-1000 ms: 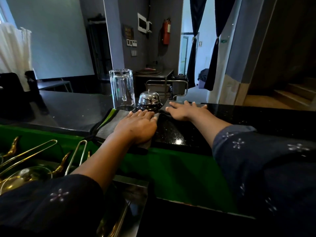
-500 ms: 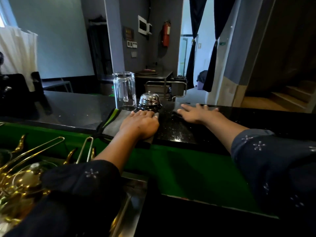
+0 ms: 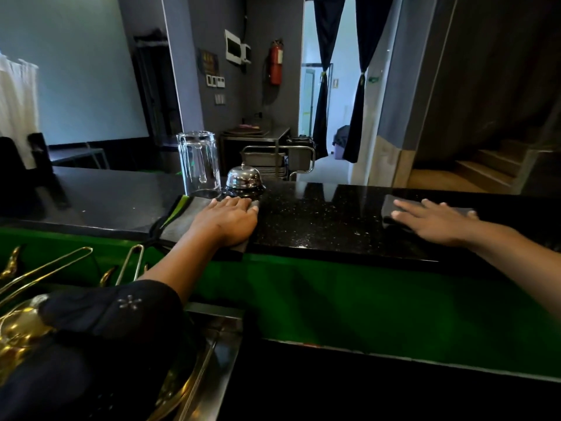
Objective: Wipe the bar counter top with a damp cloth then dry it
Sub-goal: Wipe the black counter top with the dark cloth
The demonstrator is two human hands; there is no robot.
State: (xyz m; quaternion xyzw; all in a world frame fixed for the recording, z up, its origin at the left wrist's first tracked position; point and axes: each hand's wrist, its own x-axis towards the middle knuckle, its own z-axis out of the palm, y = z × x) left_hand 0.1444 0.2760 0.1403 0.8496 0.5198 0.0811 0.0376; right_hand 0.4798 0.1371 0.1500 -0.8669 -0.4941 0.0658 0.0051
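Across the black bar counter top (image 3: 318, 220) my right hand (image 3: 431, 221) is now lying far out to the right, where a second ago it was sitting close beside my left hand (image 3: 226, 221), just past the service bell (image 3: 244, 177). It is carrying the dark cloth (image 3: 394, 208) along with it, so I am reading this as a wiping stroke sweeping rightward over the speckled stone, and the stretch between my two hands is looking glossy, with small bright flecks that may be moisture, though I cannot be sure. I am judging that I am working through the wiping part of the task, with more counter waiting further right and to the left of the glass; whether this stroke is the damp pass or the drying one I cannot tell from the cloths alone

My right hand is lying flat and spread, fingers straight and fanned, palm pressing down on the dark cloth, not curling around it. The cloth is showing at the far side of my fingers and under them, resting on the counter

My left hand is staying where it was, flat and relaxed with fingers together, pressing on the grey cloth with green trim (image 3: 182, 217), which is lying at the near edge of the counter, partly hanging over it. Its fingertips are reaching almost to the base of the bell, and the upturned glass (image 3: 198, 164) is standing just beyond the cloth's far corner, beside the bell
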